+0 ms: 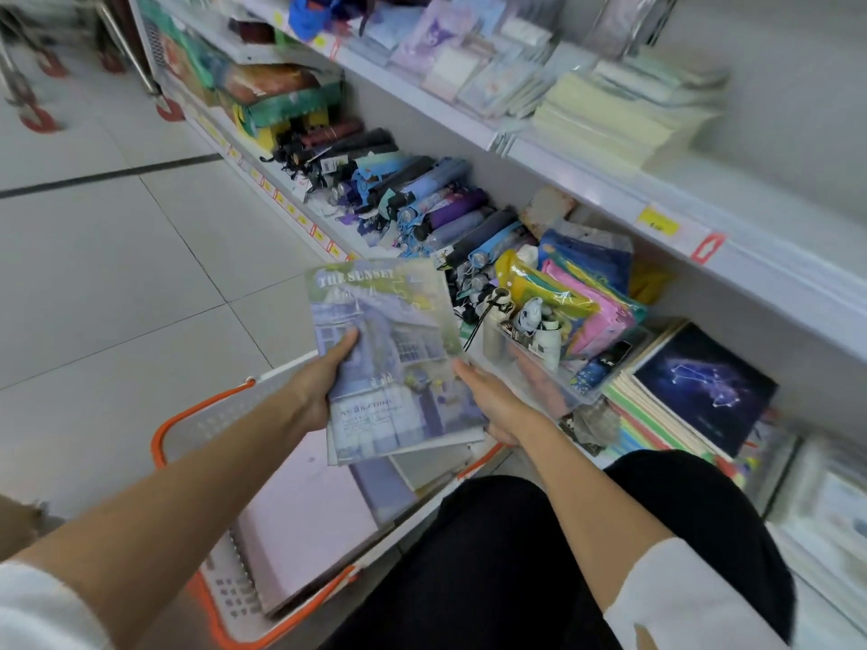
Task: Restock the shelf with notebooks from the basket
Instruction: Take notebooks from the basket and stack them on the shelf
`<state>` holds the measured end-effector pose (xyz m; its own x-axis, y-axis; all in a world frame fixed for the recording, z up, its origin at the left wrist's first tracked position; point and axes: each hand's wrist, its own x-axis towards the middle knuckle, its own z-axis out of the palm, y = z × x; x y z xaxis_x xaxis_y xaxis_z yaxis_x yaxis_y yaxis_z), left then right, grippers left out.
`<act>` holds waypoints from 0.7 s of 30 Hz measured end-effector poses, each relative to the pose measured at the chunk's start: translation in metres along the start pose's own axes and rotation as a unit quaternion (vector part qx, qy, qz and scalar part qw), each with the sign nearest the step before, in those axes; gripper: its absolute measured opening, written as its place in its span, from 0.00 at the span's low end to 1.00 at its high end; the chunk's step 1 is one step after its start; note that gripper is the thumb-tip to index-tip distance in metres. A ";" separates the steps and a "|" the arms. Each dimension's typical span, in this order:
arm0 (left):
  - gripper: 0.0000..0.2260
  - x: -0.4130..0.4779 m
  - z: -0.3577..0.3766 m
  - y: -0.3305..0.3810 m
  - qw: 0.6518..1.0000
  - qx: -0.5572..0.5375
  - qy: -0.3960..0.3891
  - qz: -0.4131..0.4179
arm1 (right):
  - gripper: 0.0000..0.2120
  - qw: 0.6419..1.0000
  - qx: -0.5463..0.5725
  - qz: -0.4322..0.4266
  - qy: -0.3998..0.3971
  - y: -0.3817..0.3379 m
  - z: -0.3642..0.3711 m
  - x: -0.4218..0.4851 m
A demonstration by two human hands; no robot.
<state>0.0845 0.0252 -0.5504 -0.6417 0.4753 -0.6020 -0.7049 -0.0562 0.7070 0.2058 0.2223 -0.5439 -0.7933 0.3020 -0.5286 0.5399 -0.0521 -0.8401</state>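
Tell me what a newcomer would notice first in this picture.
At centre, a stack of notebooks, its top cover reading THE SUNSET, is held by the left hand and right hand. Just below sits a white basket with orange handles, holding a pink notebook. Along the lower shelf behind runs a row of folded umbrellas.

Both bare forearms reach forward from white sleeves and converge in front of the body. The left hand (323, 382) grips the left edge of a stack of notebooks (399, 363), thumb pressed flat on the top cover and fingers underneath. The right hand (492, 401) meets the stack's right edge, thumb lying against it; its fingers are hidden beneath.
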 end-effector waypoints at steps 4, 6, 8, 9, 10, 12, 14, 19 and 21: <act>0.24 -0.003 0.064 0.020 0.997 0.025 0.007 0.071 | 0.12 0.987 0.042 -0.114 0.103 -0.036 -0.053 -0.027; 0.19 -0.008 0.103 0.029 0.994 0.039 -0.051 0.087 | 0.11 0.975 0.053 -0.152 0.150 -0.056 -0.089 -0.047; 0.17 -0.015 0.149 0.040 0.985 0.065 -0.127 0.095 | 0.09 0.965 0.075 -0.174 0.181 -0.074 -0.128 -0.077; 0.16 -0.021 0.172 0.045 0.977 0.083 -0.167 0.103 | 0.10 0.960 0.094 -0.183 0.190 -0.079 -0.148 -0.090; 0.16 -0.026 0.194 0.050 0.966 0.106 -0.206 0.115 | 0.11 0.954 0.114 -0.189 0.204 -0.084 -0.170 -0.104; 0.14 -0.037 0.233 0.055 0.939 0.161 -0.273 0.131 | 0.13 0.938 0.138 -0.194 0.250 -0.091 -0.214 -0.128; 0.14 -0.042 0.266 0.057 0.920 0.205 -0.302 0.140 | 0.13 0.917 0.176 -0.197 0.299 -0.101 -0.254 -0.146; 0.16 -0.048 0.358 0.065 0.917 0.202 -0.255 0.230 | 0.13 0.865 0.243 -0.166 0.406 -0.112 -0.336 -0.164; 0.15 -0.049 0.396 0.072 0.913 0.199 -0.247 0.257 | 0.12 0.856 0.261 -0.148 0.421 -0.115 -0.358 -0.162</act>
<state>0.1848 0.3454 -0.3235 -0.5726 0.8196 0.0187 -0.1199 -0.1062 0.9871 0.3727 0.5201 -0.3185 -0.2702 0.9433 -0.1927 -0.0231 -0.2064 -0.9782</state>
